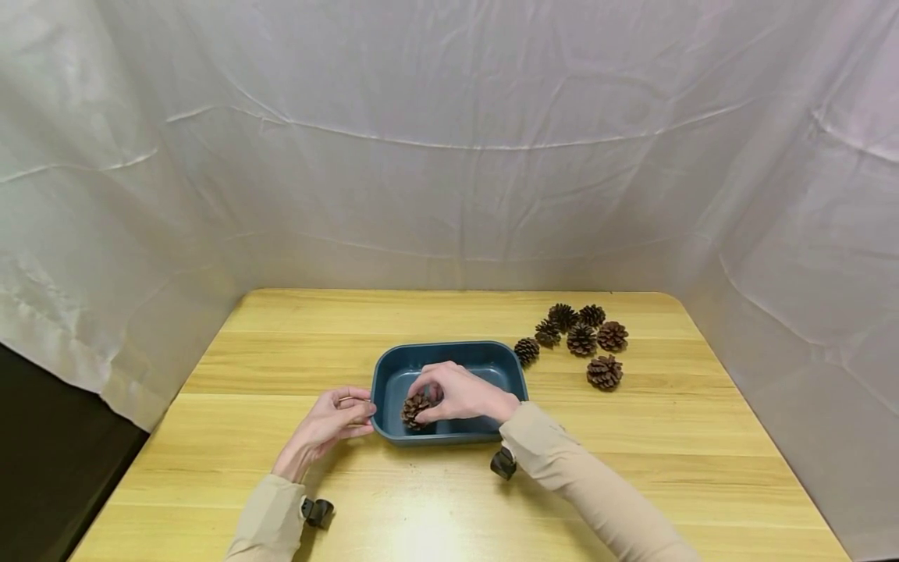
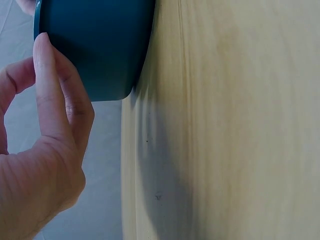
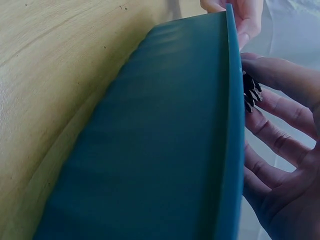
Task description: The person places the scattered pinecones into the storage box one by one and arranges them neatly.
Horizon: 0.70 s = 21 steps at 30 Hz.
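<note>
A dark blue rectangular basin [image 1: 449, 438] stands on the wooden table. Inside its left half is a brown pine cone [image 1: 416, 411], which my right hand [image 1: 460, 393] pinches between thumb and fingers. From the right wrist view, the basin's long wall [image 3: 150, 125] hides most of that pine cone [image 3: 251, 91] and the fingertips of the right hand [image 3: 285, 135]. My left hand [image 1: 335, 425] holds the basin's left end, thumb at the rim. In the left wrist view the left hand [image 2: 52, 135] has its thumb tip right at the basin's edge [image 2: 100, 55].
Several pine cones [image 1: 581, 339] lie in a loose group beyond the basin's right end. One pine cone [image 1: 605, 373] sits slightly apart, closer to me. Pale cloth [image 1: 449, 195] hangs behind the table [image 1: 674, 468] and along both sides.
</note>
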Each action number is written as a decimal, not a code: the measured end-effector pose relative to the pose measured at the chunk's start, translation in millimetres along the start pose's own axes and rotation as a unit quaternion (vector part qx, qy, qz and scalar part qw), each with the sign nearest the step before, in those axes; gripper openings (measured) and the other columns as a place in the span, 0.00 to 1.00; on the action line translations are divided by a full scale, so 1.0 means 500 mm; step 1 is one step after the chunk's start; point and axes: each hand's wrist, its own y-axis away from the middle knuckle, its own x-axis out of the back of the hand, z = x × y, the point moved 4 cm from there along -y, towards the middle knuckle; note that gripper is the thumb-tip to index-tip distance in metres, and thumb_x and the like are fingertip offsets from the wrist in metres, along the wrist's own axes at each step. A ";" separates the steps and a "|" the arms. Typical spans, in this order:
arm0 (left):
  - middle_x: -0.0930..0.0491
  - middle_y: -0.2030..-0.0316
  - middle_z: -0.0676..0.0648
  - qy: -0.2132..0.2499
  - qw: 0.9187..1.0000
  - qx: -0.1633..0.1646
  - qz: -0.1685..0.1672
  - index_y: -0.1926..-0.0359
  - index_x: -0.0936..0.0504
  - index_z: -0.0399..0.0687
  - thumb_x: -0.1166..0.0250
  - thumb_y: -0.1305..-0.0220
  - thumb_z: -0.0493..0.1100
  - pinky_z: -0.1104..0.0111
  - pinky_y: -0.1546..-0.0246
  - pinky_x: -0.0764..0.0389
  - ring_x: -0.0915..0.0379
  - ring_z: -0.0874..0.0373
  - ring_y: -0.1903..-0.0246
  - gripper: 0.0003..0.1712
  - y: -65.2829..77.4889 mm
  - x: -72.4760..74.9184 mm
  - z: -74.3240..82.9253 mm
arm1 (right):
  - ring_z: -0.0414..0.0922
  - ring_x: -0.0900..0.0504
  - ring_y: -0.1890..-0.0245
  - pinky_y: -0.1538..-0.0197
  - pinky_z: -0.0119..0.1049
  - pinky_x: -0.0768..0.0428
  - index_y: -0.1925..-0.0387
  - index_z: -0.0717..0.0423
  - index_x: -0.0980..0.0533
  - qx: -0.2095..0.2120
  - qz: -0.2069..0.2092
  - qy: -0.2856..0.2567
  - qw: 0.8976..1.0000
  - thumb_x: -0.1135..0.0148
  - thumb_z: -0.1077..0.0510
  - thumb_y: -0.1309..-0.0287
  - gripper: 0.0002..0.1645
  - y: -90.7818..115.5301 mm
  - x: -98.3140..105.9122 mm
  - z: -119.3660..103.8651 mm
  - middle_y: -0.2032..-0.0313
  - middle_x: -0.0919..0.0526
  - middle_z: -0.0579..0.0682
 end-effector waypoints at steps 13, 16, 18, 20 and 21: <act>0.19 0.65 0.51 0.006 1.000 0.001 -0.001 0.43 0.33 0.23 0.39 0.34 0.32 0.72 0.61 0.11 0.18 0.63 0.68 0.23 -0.001 0.000 -0.001 | 0.34 0.27 0.70 0.60 0.27 0.27 0.50 0.50 0.17 0.004 -0.010 0.004 1.000 0.26 0.51 0.42 0.19 -0.014 -0.010 -0.009 0.63 0.19 0.44; 0.18 0.64 0.51 0.008 1.000 0.001 -0.003 0.43 0.33 0.22 0.39 0.34 0.33 0.72 0.61 0.11 0.17 0.63 0.68 0.23 0.001 -0.002 0.001 | 0.34 0.27 0.70 0.56 0.30 0.26 0.50 0.49 0.16 0.000 -0.011 0.007 1.000 0.26 0.51 0.43 0.19 -0.017 -0.014 -0.009 0.63 0.18 0.44; 0.18 0.64 0.50 0.010 1.000 0.000 -0.004 0.43 0.33 0.22 0.39 0.34 0.32 0.72 0.61 0.10 0.17 0.63 0.68 0.23 0.002 -0.003 0.003 | 0.33 0.28 0.70 0.54 0.31 0.27 0.50 0.48 0.16 -0.002 -0.013 0.010 1.000 0.26 0.50 0.43 0.19 -0.018 -0.017 -0.009 0.62 0.18 0.43; 0.18 0.64 0.50 0.012 1.000 -0.001 -0.006 0.43 0.33 0.23 0.39 0.34 0.32 0.71 0.61 0.10 0.17 0.63 0.68 0.22 0.003 -0.003 0.004 | 0.32 0.28 0.70 0.53 0.31 0.28 0.50 0.48 0.16 -0.004 -0.015 0.011 1.000 0.26 0.50 0.43 0.19 -0.019 -0.019 -0.009 0.62 0.18 0.43; 0.18 0.64 0.50 0.012 1.000 -0.001 -0.007 0.44 0.32 0.23 0.39 0.33 0.32 0.71 0.61 0.10 0.17 0.63 0.67 0.22 0.003 -0.003 0.004 | 0.32 0.29 0.70 0.55 0.31 0.28 0.50 0.48 0.16 -0.003 -0.016 0.011 1.000 0.26 0.50 0.43 0.19 -0.020 -0.020 -0.009 0.61 0.18 0.43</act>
